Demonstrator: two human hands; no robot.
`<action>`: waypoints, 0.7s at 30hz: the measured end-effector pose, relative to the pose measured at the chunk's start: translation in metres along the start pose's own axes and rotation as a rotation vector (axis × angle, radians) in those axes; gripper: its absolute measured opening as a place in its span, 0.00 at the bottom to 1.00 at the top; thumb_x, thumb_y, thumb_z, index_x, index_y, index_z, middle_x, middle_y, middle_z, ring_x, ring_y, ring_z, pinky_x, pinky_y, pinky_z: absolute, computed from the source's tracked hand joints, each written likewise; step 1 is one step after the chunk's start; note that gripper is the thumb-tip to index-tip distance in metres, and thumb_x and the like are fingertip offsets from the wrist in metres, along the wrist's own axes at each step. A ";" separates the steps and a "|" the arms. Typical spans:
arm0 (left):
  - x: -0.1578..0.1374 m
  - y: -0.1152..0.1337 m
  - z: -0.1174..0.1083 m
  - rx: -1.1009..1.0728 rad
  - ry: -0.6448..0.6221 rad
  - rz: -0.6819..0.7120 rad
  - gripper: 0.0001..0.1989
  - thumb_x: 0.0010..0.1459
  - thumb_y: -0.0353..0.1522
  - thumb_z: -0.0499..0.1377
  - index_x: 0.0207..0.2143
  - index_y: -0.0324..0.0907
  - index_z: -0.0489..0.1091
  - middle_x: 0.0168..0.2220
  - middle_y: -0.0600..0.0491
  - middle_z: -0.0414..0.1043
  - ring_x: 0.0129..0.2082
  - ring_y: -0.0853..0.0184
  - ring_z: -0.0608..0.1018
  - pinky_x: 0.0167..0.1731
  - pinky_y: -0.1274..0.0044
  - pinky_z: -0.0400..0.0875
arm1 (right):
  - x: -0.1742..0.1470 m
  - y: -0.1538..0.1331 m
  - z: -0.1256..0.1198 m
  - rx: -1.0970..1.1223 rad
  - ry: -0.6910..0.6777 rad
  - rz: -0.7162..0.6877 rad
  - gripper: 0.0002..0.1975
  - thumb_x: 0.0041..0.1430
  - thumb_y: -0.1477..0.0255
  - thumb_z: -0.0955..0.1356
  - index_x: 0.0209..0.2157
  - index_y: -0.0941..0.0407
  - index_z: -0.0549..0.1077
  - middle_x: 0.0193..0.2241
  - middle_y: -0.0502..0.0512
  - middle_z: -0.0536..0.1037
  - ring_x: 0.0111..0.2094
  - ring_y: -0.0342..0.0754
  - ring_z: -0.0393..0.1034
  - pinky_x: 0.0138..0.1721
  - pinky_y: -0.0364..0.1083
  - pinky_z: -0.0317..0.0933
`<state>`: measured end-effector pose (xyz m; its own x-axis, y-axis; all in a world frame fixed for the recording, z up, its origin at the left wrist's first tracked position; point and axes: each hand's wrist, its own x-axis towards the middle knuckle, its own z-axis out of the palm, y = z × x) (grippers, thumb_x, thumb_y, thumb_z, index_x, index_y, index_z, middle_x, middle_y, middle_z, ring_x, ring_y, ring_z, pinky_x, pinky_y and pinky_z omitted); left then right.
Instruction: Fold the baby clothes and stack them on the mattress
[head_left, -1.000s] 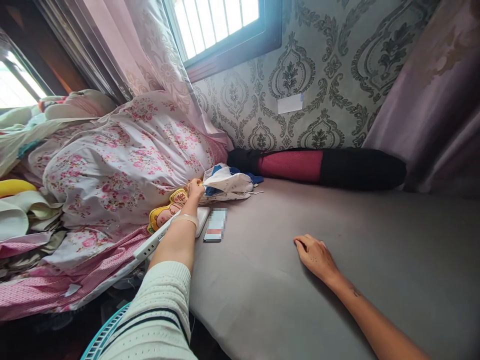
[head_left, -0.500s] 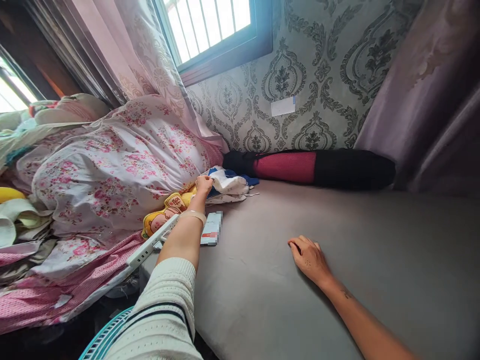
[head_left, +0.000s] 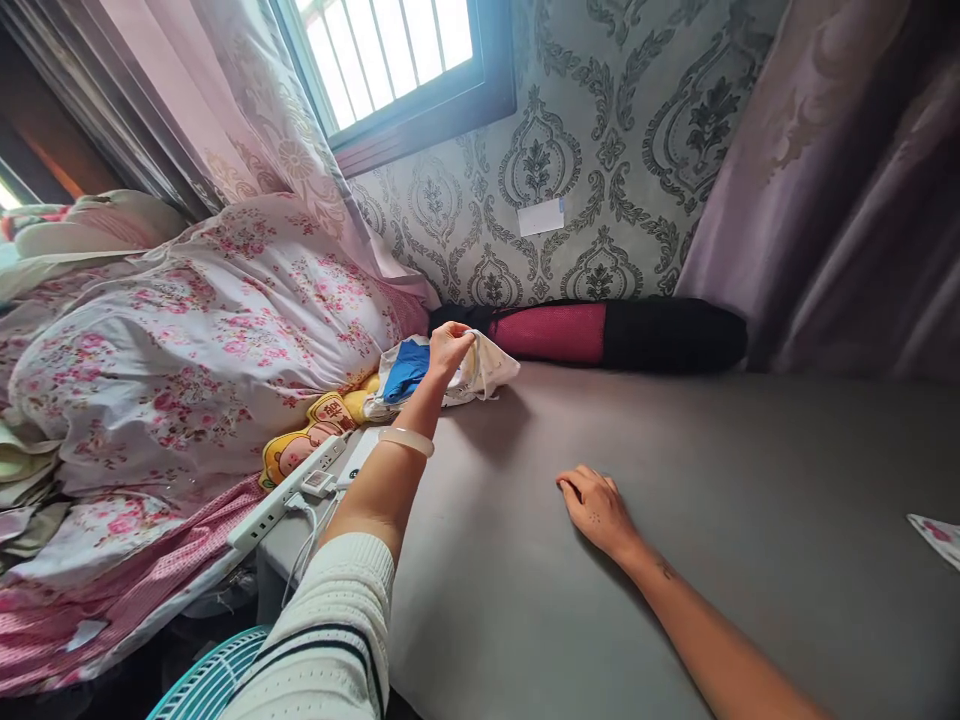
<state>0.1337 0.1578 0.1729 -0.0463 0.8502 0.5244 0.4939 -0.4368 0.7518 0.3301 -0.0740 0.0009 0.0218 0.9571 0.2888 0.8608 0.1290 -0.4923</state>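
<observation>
Left hand [head_left: 452,350] pinching pale cloth [head_left: 495,366] | right hand [head_left: 594,508] loosely curled on grey sheet [head_left: 517,610] | barred window [head_left: 390,60], patterned wall [head_left: 592,180]

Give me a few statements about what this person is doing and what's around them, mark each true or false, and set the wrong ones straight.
1. The left hand pinches a pale cloth. True.
2. The bracelet is on the right arm. False: it is on the left arm.
3. A plug sits in the power strip. True.
4. The right hand grips the power strip. False: it rests on the grey sheet.
5. The black-and-red roll lies along the patterned wall. True.
</observation>
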 end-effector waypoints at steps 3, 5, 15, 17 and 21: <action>-0.018 0.017 0.014 -0.024 -0.027 0.005 0.09 0.46 0.31 0.60 0.31 0.38 0.76 0.26 0.54 0.75 0.29 0.69 0.74 0.32 0.80 0.66 | 0.000 0.002 0.001 0.009 0.012 -0.006 0.15 0.64 0.72 0.57 0.36 0.53 0.75 0.34 0.53 0.76 0.38 0.48 0.70 0.42 0.48 0.57; -0.032 0.028 0.023 -0.033 -0.049 0.021 0.08 0.46 0.31 0.60 0.29 0.38 0.76 0.25 0.55 0.74 0.28 0.69 0.73 0.31 0.79 0.66 | 0.000 0.003 0.002 0.032 0.028 -0.006 0.15 0.64 0.72 0.57 0.37 0.53 0.75 0.35 0.53 0.77 0.38 0.48 0.70 0.41 0.48 0.58; -0.089 0.080 0.056 -0.084 -0.161 0.141 0.04 0.46 0.30 0.59 0.26 0.39 0.73 0.22 0.57 0.70 0.25 0.71 0.70 0.30 0.80 0.64 | 0.001 -0.008 -0.013 0.284 0.267 -0.063 0.20 0.63 0.70 0.59 0.56 0.52 0.66 0.56 0.61 0.65 0.53 0.53 0.64 0.54 0.56 0.60; -0.099 0.090 0.058 -0.106 -0.186 0.150 0.04 0.45 0.30 0.59 0.26 0.40 0.73 0.22 0.57 0.69 0.25 0.72 0.70 0.29 0.80 0.63 | 0.001 -0.011 -0.018 0.274 0.308 -0.095 0.21 0.63 0.70 0.59 0.57 0.52 0.64 0.60 0.61 0.60 0.56 0.54 0.62 0.56 0.57 0.59; -0.116 0.110 0.061 -0.151 -0.209 0.185 0.02 0.45 0.30 0.59 0.24 0.41 0.71 0.22 0.57 0.68 0.24 0.72 0.69 0.28 0.80 0.62 | 0.002 -0.009 -0.021 0.229 0.378 -0.108 0.21 0.62 0.70 0.60 0.57 0.51 0.64 0.61 0.61 0.57 0.57 0.56 0.59 0.57 0.59 0.57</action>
<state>0.2463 0.0288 0.1701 0.2196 0.7874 0.5760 0.3419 -0.6150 0.7105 0.3334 -0.0784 0.0236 0.1587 0.7786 0.6072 0.7346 0.3178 -0.5995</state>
